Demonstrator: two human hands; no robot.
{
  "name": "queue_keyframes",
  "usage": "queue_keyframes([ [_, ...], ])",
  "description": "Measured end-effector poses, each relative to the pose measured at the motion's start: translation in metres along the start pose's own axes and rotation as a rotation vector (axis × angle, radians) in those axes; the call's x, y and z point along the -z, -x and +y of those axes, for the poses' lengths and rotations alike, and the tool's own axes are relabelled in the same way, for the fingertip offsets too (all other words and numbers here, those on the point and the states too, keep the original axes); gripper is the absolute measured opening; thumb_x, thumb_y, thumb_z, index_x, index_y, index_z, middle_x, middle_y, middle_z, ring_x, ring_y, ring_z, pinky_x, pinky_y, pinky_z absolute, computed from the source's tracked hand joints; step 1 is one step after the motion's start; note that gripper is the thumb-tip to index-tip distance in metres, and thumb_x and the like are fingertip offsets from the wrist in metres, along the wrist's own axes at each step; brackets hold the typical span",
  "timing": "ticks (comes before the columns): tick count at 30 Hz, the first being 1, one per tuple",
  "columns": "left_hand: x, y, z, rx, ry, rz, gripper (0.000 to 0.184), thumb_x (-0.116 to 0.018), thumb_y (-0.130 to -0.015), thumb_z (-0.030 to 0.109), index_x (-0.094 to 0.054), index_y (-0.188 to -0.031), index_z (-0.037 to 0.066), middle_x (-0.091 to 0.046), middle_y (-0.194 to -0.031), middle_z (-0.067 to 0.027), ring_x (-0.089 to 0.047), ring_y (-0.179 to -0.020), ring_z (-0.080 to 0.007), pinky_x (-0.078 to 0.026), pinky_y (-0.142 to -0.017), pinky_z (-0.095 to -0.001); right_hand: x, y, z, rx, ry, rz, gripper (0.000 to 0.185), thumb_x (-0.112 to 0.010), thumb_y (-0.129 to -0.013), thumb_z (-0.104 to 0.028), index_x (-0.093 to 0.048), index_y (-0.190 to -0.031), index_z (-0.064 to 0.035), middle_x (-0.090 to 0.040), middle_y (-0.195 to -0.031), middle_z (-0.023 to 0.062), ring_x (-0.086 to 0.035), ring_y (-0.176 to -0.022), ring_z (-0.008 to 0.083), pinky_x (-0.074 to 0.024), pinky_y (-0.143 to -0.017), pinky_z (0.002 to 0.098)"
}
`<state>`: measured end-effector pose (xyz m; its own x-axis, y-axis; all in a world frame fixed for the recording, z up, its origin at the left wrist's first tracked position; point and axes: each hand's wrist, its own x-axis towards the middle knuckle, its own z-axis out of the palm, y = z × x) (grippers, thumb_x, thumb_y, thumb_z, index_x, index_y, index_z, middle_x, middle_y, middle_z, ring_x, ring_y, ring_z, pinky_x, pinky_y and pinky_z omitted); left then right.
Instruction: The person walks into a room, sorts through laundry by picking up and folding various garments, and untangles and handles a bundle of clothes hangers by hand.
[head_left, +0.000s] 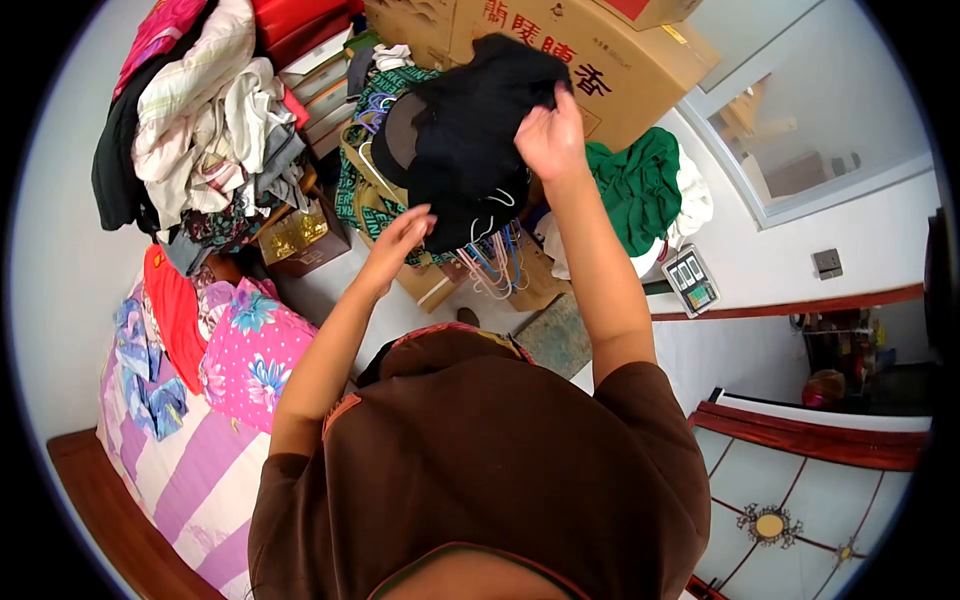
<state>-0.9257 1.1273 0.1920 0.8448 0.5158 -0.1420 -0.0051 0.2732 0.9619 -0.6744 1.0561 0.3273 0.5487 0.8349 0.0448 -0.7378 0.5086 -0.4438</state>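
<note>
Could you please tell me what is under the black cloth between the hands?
Coloured hangers poke out below the near edge of the black cloth, and green patterned fabric shows past its left side. Whatever lies beneath its middle is covered.

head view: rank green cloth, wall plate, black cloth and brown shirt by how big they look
Largest to smallest:
brown shirt, which is nearest the camera
black cloth
green cloth
wall plate
</note>
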Motion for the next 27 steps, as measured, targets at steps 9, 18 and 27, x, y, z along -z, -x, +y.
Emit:
queue_keyframes([
  [9,-0.008,-0.031,0.055,-0.062,0.467,0.170,0.038,-0.057,-0.095,0.027,-0.051,-0.125,0.005,-0.060,-0.121,-0.0061,-0.060,-0.108,-0.0185,-0.049,-0.090,-0.0332,0.026,0.046,0.055,-0.092,0.529,0.123,0.032,-0.040,-0.099,-0.021,-0.049,-0.127,-0.0063,-0.058,-0.125,0.0101,-0.058,-0.111,0.0242,-0.0485,-0.091,0.0371],
  [18,0.019,-0.020,0.093,-0.146,0.499,0.344,0.032,-0.051,-0.096,0.026,-0.052,-0.122,0.007,-0.060,-0.118,-0.0079,-0.061,-0.106,-0.0222,-0.052,-0.089,-0.0380,0.065,0.037,0.020,0.033,0.546,-0.083,0.022,-0.047,-0.098,-0.020,-0.058,-0.112,-0.0084,-0.066,-0.098,0.0020,-0.062,-0.075,0.0059,-0.0495,-0.066,0.0176],
  [27,0.007,-0.027,0.115,-0.168,0.532,0.337,0.034,-0.050,-0.097,0.028,-0.055,-0.117,0.001,-0.062,-0.116,-0.0107,-0.063,-0.102,-0.0252,-0.053,-0.087,-0.0394,0.035,0.067,0.082,0.035,0.880,0.220,0.058,-0.051,-0.095,-0.024,-0.027,-0.145,-0.0053,-0.035,-0.144,0.0156,-0.050,-0.117,0.0207,-0.0404,-0.099,0.0364],
])
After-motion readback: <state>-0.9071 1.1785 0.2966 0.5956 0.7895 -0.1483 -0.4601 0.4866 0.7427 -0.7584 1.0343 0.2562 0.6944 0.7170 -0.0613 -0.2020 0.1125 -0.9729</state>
